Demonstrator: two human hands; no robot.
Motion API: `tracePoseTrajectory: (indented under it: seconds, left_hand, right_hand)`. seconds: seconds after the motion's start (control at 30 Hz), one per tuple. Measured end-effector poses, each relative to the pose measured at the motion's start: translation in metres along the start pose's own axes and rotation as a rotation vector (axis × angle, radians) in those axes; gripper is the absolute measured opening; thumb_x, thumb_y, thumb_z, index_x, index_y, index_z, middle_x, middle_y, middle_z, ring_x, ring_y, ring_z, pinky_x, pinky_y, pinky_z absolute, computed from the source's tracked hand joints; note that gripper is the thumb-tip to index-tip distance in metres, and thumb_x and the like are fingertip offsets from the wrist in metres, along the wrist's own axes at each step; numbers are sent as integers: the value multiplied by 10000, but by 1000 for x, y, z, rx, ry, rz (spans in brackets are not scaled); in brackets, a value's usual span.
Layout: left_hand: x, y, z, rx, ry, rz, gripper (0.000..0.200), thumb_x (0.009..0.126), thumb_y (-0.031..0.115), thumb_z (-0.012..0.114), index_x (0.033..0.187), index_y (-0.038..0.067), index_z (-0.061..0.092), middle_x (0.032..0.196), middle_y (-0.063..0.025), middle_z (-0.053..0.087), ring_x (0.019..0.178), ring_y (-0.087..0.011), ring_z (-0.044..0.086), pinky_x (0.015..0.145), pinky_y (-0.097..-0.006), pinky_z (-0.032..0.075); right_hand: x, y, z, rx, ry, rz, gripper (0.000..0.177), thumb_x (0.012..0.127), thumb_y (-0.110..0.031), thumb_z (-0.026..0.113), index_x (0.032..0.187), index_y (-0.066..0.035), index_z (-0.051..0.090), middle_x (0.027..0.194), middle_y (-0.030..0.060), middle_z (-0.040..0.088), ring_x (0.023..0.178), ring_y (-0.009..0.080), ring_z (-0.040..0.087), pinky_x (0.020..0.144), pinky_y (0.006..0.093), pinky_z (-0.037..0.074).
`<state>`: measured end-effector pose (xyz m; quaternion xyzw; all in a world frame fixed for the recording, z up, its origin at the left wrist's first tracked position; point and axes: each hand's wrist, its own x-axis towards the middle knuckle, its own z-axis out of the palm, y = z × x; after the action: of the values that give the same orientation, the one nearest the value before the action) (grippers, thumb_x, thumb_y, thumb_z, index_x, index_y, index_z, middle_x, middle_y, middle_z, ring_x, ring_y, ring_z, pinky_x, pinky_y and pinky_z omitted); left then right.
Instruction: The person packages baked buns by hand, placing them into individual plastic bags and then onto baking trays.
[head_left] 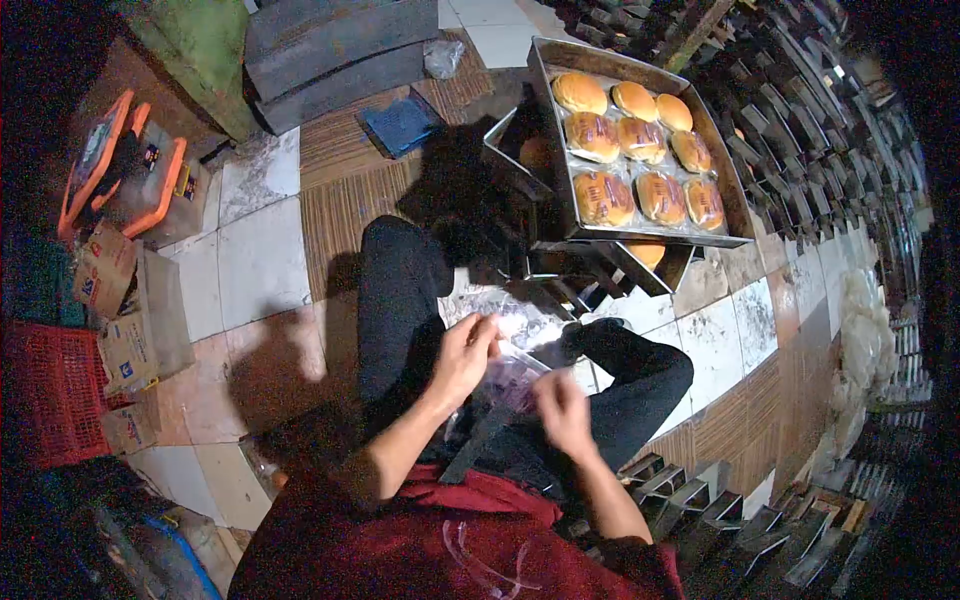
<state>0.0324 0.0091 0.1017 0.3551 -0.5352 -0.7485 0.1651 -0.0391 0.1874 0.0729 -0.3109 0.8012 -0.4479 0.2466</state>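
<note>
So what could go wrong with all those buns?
The top tray sits crookedly over other trays, so a bump might make it slide. Its back-row buns look unwrapped, so dirt could land on them. And the thin plastic at the left hand might tear if pulled hard.

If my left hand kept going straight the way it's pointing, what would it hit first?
Your left hand would probably meet the bright clear plastic just ahead of the fingers, then the metal trays beyond. Depth is unclear, so it might pass above the plastic.
</note>
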Motion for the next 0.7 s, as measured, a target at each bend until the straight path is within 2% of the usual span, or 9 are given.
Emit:
tracePoseTrajectory:
  seconds: [0.13, 0.2, 0.23, 0.27, 0.33, 0.4, 0.43, 0.6, 0.7]
  left_hand:
    - [-17, 15, 12, -97, -132, -33, 374, 919, 343, 413, 1031, 5, 529, 913, -112, 606, 834, -165, 578, 773, -276, 447]
    - [-28, 25, 29, -197, -249, 90, 394, 905, 257, 462, 1180, -25, 449, 1181, -161, 492, 1060, -210, 502, 895, -329, 411]
    - [-21, 28, 27, -123, -247, 123, 358, 898, 210, 472, 1169, -24, 459, 1156, -154, 508, 1040, -211, 515, 891, -328, 421]
    - [-9, 31, 23, -48, -241, 158, 326, 891, 163, 482, 1157, -24, 469, 1131, -147, 524, 1020, -213, 529, 887, -327, 431]
    - [7, 34, 8, -508, -116, -16, 209, 903, 115, 461, 1056, -15, 519, 1012, -96, 567, 880, -182, 590, 746, -303, 523]
    - [7, 53, -4, -386, -164, 12, 198, 910, 106, 439, 1040, -23, 512, 998, -99, 572, 885, -192, 591, 742, -337, 538]
    - [7, 52, -11, -391, -267, -22, 196, 912, 105, 435, 1044, -20, 508, 998, -116, 571, 893, -204, 592, 747, -336, 535]
    - [23, 64, -27, -434, -401, 45, 214, 901, 83, 452, 1071, -39, 493, 982, -159, 571, 886, -224, 597, 766, -349, 531]
    - [38, 63, -40, -325, -374, -20, 175, 869, 63, 516, 1004, -40, 560, 883, -124, 613, 808, -194, 617, 700, -307, 534]
  right_hand:
    - [35, -54, -42, -95, 571, -122, 222, 831, -16, 486, 1045, -3, 542, 731, 123, 577, 653, 177, 561, 601, 257, 444]
    - [29, -84, -31, -327, 331, -401, 350, 736, 10, 541, 1084, -23, 529, 807, 167, 584, 719, 287, 576, 642, 326, 462]
    - [25, -102, -25, -323, -71, -369, 321, 711, 2, 560, 1030, -28, 559, 830, 169, 577, 763, 323, 565, 660, 362, 465]
    - [21, -107, -12, -346, -177, -531, 208, 713, -26, 585, 921, -12, 580, 845, 168, 588, 777, 302, 577, 683, 366, 465]
    - [18, -132, -36, -31, -300, -248, 112, 718, 12, 577, 830, 8, 572, 760, 170, 569, 750, 259, 564, 725, 316, 444]
    - [42, -126, -47, -217, 324, -450, 191, 772, -29, 602, 944, 34, 547, 915, 157, 569, 874, 201, 544, 801, 297, 418]
    - [59, -122, -47, -193, 569, -337, 399, 697, -88, 678, 1029, 49, 503, 968, 155, 571, 907, 285, 549, 830, 346, 418]
    - [119, -96, -80, 402, -9, 268, 172, 827, -147, 603, 924, -10, 568, 815, 28, 577, 762, 88, 521, 689, 230, 425]
    - [141, -108, -84, 307, 79, 98, 117, 856, -120, 557, 842, -9, 590, 747, 3, 575, 690, 70, 515, 643, 209, 410]
